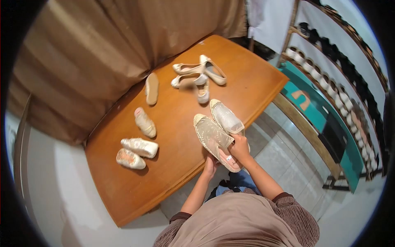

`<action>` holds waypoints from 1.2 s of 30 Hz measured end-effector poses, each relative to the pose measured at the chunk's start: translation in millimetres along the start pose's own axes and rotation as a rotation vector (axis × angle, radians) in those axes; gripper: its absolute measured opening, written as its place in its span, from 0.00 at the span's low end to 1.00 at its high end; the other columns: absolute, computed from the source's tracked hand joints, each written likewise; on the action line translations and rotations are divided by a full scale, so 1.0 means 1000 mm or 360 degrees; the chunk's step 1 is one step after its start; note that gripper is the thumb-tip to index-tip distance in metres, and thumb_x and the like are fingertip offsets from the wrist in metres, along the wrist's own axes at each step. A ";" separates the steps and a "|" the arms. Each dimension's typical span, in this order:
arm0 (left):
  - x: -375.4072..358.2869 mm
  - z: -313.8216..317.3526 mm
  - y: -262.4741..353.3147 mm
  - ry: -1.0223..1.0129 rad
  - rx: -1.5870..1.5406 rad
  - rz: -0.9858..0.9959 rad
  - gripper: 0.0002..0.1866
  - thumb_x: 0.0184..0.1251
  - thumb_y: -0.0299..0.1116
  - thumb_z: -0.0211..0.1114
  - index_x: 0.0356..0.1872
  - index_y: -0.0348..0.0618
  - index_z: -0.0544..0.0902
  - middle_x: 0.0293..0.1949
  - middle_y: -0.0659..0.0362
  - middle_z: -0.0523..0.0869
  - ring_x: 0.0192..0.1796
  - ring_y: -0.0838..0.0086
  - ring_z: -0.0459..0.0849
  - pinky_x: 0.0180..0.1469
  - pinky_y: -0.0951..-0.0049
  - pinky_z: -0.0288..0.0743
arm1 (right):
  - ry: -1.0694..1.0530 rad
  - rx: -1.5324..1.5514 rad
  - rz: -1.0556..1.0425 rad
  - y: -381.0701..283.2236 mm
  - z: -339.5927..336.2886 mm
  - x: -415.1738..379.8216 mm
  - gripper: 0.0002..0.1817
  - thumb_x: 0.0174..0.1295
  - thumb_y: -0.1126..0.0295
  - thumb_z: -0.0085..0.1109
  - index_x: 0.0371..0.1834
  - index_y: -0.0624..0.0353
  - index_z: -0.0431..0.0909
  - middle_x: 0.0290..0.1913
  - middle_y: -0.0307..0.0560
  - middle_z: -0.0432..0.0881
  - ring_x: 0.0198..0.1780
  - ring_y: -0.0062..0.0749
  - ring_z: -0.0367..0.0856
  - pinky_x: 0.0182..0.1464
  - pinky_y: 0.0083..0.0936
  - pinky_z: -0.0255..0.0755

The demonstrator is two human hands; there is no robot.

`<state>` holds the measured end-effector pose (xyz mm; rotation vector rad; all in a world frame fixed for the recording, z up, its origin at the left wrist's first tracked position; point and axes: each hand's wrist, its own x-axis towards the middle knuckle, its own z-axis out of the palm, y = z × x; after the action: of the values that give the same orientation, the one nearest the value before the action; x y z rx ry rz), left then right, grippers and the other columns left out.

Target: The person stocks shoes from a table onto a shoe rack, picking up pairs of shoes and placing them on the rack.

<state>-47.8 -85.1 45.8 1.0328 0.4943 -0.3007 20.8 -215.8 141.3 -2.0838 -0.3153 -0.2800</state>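
Two beige mesh slip-on shoes with woven toes are held side by side over the table's front edge, toes pointing away from me. My left hand (210, 166) is closed on the rear side of the left shoe (210, 133), its fingers partly hidden beneath it. My right hand (240, 147) grips between the two, its fingers at the inner edges of the left shoe and the right shoe (225, 116). White filling shows inside the right shoe. A pink insole with a small label shows in the heel of the left one.
On the wooden table (173, 123) lie several cream flats (214, 73) at the back, a single sole-up shoe (152, 89), a lace shoe (145, 122) and a white pair (140, 147) at left. Shoe racks (325, 82) and a green table (352, 164) stand at right.
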 end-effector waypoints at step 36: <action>-0.062 0.525 -0.275 -0.1800 -0.0489 -0.1392 0.22 0.68 0.45 0.52 0.58 0.45 0.69 0.55 0.55 0.75 0.56 0.62 0.75 0.60 0.59 0.69 | 0.1242 -0.0750 0.1179 0.139 -0.481 -0.246 0.29 0.47 0.54 0.64 0.50 0.62 0.75 0.52 0.62 0.74 0.47 0.58 0.76 0.47 0.41 0.72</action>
<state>-96.9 -676.8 93.1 0.1744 -0.0895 -1.4328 -198.4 -726.8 191.2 -2.1844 1.0503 -0.7161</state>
